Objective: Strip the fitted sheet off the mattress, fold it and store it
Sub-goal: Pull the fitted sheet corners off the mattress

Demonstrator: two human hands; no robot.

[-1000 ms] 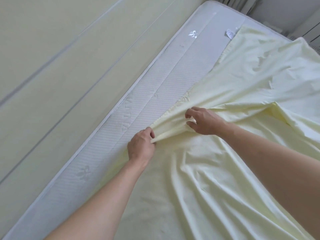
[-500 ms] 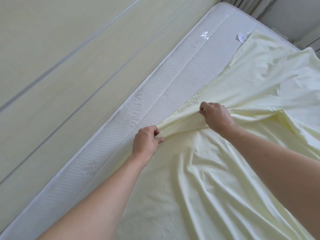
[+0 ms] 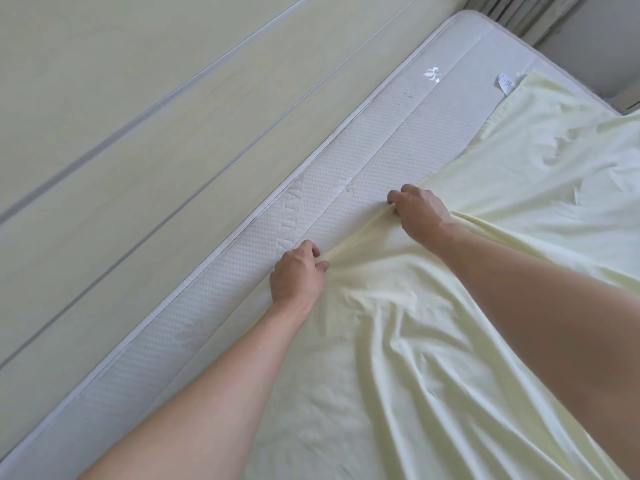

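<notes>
Fitted sheet point(image 3: 398, 341) edge, pinched by left hand point(image 3: 296, 271) and right hand point(image 3: 419, 213), now stretches farther between the hands.

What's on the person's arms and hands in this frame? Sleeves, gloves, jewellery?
Nothing worn that shows. Both forearms are bare right down to the bottom edge of the frame, so no sleeve is in view. The left hand and right hand have no gloves, and no rings, watch or bands are visible on the sides facing the camera. Nails cannot be made out.
</notes>
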